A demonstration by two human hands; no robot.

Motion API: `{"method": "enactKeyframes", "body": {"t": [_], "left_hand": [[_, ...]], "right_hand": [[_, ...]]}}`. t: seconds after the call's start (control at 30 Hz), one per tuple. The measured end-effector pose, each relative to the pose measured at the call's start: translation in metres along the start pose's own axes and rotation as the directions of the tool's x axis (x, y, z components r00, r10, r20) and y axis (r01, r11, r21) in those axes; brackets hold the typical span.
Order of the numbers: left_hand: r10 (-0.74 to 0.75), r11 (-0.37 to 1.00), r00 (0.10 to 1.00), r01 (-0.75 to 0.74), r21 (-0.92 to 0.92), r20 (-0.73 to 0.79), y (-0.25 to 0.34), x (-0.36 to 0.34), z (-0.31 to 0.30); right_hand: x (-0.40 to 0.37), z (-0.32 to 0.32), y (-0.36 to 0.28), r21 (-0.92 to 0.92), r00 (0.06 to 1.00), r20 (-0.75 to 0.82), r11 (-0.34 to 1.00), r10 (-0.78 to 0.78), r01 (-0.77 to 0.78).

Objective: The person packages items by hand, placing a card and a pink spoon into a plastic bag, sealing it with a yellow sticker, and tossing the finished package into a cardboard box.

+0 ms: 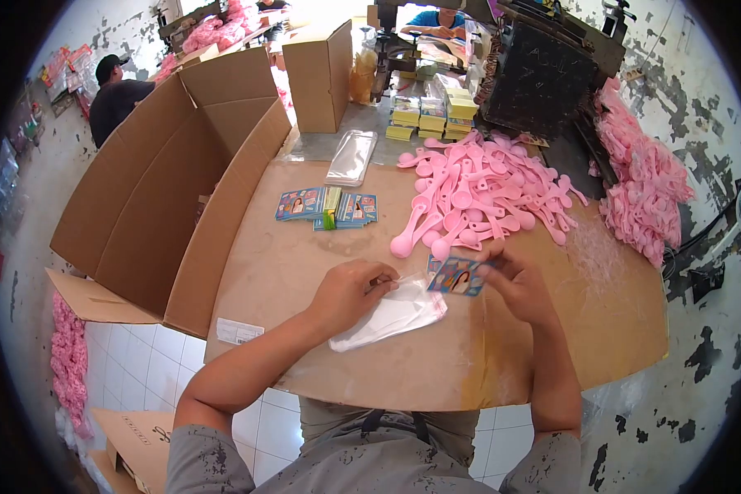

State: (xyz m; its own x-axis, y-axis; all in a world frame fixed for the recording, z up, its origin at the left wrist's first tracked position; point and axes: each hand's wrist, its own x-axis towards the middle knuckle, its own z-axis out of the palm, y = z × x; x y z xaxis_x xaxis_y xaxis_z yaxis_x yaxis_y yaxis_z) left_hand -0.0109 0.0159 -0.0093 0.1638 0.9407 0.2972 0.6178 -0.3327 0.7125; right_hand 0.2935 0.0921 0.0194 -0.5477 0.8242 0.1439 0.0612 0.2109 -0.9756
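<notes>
In the head view my left hand (356, 291) pinches the upper edge of a clear plastic bag (387, 319), part of a flat stack lying on the cardboard-covered table. My right hand (514, 284) holds a blue printed card (458, 277) between thumb and fingers, close to the bag's right end. Just beyond that hand lies a heap of pink plastic spoons (469, 189). Farther left are stacks of blue cards (300, 205), and among them a bundle tied with a green band (329, 216).
A large open cardboard box (152, 181) stands at the left edge. More clear bags (351, 158) lie at the back, near card stacks (420, 114). A dark machine (539, 78) and pink plastic scraps (646, 173) are at right. Other people (122, 99) are in the background.
</notes>
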Motion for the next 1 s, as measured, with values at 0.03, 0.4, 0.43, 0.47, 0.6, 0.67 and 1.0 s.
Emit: {"method": "enactKeyframes", "body": {"t": [0.03, 0.4, 0.43, 0.47, 0.6, 0.67, 1.0], "left_hand": [[0.029, 0.999, 1.0, -0.029, 0.023, 0.008, 0.003, 0.0, -0.002], [-0.213, 0.559, 0.973, 0.197, -0.805, 0.09, -0.013, 0.008, -0.018], [-0.216, 0.536, 0.97, 0.215, -0.817, 0.114, -0.011, 0.008, -0.021], [-0.218, 0.511, 0.966, 0.234, -0.827, 0.139, -0.008, 0.008, -0.024], [-0.208, 0.559, 0.958, 0.281, -0.78, 0.196, 0.012, 0.006, -0.021], [-0.198, 0.569, 0.962, 0.27, -0.777, 0.189, 0.012, 0.004, -0.013], [-0.145, 0.664, 0.964, 0.263, -0.7, 0.224, 0.01, -0.003, 0.0]], "right_hand": [[-0.002, 0.008, 0.002, 0.107, 1.0, 0.029, 0.994, -0.005, 0.002], [-0.001, 0.023, 0.009, -0.318, 0.985, 0.102, 0.933, -0.142, 0.167], [0.0, 0.021, 0.001, -0.321, 0.997, 0.038, 0.944, -0.067, 0.075], [-0.001, 0.019, -0.003, -0.318, 1.0, -0.028, 0.948, 0.011, -0.019], [0.003, 0.017, 0.011, -0.095, 0.993, -0.116, 0.995, -0.01, -0.001], [0.003, 0.026, 0.007, 0.035, 0.983, -0.162, 0.995, -0.082, 0.089], [0.001, 0.027, 0.0, -0.349, 0.956, -0.032, 0.899, -0.293, 0.264]]}}
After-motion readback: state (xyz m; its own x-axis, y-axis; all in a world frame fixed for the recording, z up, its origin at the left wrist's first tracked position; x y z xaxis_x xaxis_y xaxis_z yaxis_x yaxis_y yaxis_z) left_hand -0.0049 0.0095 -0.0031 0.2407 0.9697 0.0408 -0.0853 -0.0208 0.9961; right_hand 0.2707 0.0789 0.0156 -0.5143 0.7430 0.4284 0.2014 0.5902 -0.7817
